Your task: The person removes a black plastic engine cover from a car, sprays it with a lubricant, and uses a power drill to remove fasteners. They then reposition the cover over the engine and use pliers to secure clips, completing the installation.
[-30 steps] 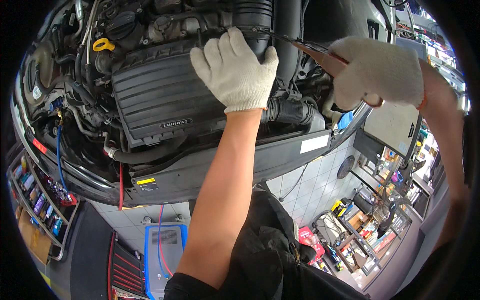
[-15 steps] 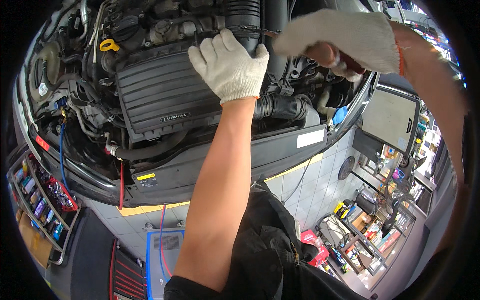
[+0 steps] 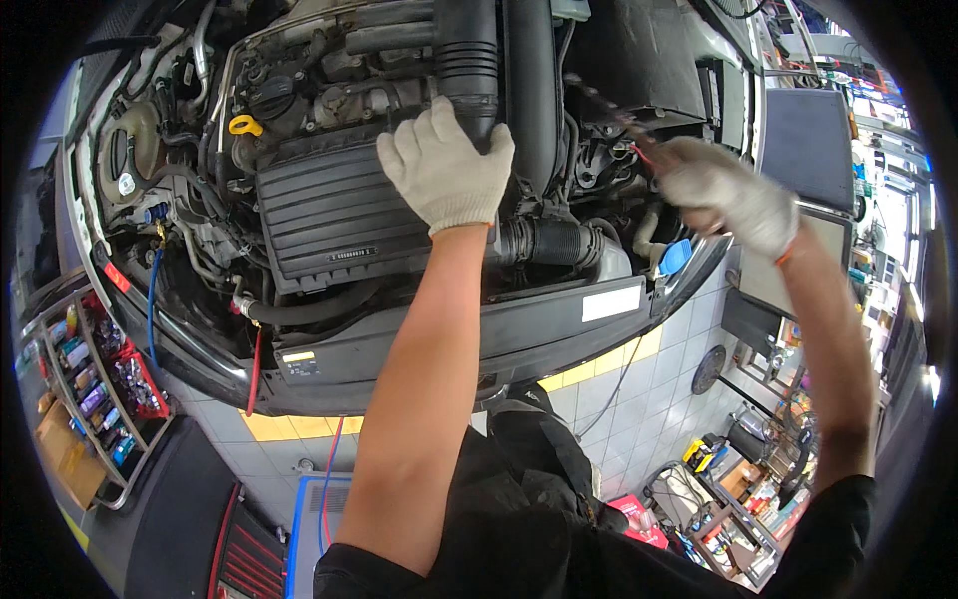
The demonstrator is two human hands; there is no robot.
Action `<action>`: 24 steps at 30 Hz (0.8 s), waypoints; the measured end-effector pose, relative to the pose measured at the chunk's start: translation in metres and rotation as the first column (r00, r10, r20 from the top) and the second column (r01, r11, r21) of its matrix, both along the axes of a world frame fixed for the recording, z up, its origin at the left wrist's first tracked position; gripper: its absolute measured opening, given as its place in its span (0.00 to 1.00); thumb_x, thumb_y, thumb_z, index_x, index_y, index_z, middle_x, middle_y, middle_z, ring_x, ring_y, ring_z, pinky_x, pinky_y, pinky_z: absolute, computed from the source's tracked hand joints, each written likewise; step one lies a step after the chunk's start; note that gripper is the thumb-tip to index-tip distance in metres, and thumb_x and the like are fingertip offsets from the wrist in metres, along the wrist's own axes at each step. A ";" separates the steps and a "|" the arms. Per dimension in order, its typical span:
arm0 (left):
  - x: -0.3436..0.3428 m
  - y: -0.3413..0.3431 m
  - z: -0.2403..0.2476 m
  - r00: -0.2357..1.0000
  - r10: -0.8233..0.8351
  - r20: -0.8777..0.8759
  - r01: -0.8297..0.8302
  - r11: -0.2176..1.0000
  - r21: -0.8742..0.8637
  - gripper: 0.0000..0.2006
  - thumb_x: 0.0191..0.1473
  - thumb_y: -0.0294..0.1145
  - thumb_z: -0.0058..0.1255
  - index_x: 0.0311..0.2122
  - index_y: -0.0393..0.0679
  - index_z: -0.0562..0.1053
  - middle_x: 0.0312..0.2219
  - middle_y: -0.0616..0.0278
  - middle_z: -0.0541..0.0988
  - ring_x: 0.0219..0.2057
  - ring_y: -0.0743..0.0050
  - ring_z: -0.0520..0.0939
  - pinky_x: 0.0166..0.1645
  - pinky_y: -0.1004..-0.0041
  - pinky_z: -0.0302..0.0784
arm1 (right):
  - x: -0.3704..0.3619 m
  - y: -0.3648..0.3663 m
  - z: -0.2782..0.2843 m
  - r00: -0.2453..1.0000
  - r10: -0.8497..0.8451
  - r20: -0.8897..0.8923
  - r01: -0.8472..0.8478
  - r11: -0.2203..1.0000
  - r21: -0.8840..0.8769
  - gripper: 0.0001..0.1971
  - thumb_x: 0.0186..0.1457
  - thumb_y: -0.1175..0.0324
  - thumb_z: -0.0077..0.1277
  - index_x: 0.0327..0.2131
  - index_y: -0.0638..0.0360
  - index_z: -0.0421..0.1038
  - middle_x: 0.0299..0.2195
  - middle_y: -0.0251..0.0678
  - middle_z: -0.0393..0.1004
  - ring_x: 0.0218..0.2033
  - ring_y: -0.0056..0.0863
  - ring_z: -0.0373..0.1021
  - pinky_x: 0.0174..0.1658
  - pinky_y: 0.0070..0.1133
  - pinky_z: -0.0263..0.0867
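Observation:
My left hand [image 3: 449, 175], in a white knit glove, rests with fingers spread on the back right part of the ribbed black air filter housing [image 3: 334, 215]. Its fingertips lie close to the lower end of the black corrugated intake hose [image 3: 467, 65]. Over the right side of the engine bay is my right hand [image 3: 723, 195], gloved alike and smeared by motion. It is closed around a long slim tool [image 3: 607, 110] with a red handle, whose tip points up and left beyond the thick black pipe. Blur hides the tool's exact kind.
A yellow dipstick loop [image 3: 244, 125] stands left of the housing. The blue reservoir cap [image 3: 676, 257] sits below my right hand. Blue and red hoses hang over the front edge. A tool cart [image 3: 95, 399] stands at left, and cluttered shelving [image 3: 738, 479] at lower right.
My right hand has drawn away from the intake hose, to the right and nearer, with the tool in it. My left hand stays on the housing. The whole view has shifted a little.

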State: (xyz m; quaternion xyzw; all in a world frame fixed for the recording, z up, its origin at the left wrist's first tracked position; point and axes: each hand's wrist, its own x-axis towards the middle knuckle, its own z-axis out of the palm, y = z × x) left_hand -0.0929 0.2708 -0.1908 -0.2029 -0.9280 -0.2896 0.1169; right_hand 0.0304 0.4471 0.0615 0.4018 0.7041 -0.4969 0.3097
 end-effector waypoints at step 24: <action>0.001 -0.071 0.091 0.085 -0.306 0.948 -0.247 0.915 0.318 0.08 0.74 0.37 0.51 0.46 0.46 0.76 0.20 0.77 0.65 0.16 0.87 0.61 0.19 0.77 0.53 | 0.009 -0.158 -0.166 0.759 -0.249 -0.602 0.420 0.893 0.160 0.24 0.72 0.73 0.49 0.69 0.62 0.65 0.45 0.58 0.81 0.47 0.54 0.81 0.54 0.34 0.74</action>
